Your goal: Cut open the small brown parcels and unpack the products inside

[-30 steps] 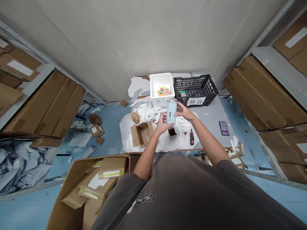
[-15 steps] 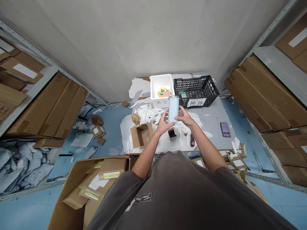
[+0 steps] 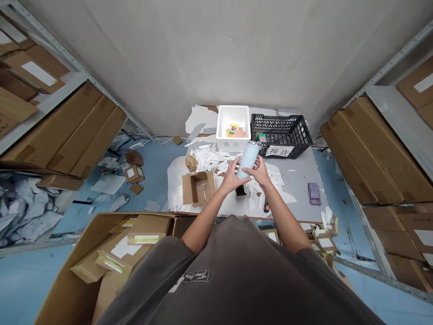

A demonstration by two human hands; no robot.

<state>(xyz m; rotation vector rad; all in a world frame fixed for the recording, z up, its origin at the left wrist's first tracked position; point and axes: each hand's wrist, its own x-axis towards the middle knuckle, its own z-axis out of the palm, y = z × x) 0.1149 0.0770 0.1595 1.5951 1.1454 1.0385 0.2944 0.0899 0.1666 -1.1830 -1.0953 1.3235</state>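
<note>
A pale blue bottle (image 3: 248, 160) with a silver-coloured top is in the person's two hands, held above the counter (image 3: 299, 174) and leaning so that its top points to 1 o'clock. The left hand (image 3: 233, 177) cups its lower part from the 8 o'clock side, thumb stretched along the base and fingers curled round the far side. The right hand (image 3: 260, 172) closes on it from 4 o'clock, thumb laid across the front and fingers bent behind. The forearms converge, the left slanting up toward 1 o'clock and the right toward 11.

Around the bottle, a small dark box (image 3: 241, 192) sits near 6 o'clock, just past the left hand, and a red-and-black tool (image 3: 266, 206) lies at 5 o'clock beside the right forearm. White paper scraps (image 3: 204, 159) and a crumpled brown paper ball (image 3: 191, 163) lie toward 9 o'clock, with an open carton (image 3: 187, 190) at 8. A white bin (image 3: 222, 144) holding small colourful items stands at 11 o'clock, beside a black crate (image 3: 300, 151) at 2 with a green box (image 3: 261, 137) inside. Well apart, toward 8 o'clock, a large carton (image 3: 61, 275) holds taped boxes (image 3: 149, 225).
</note>
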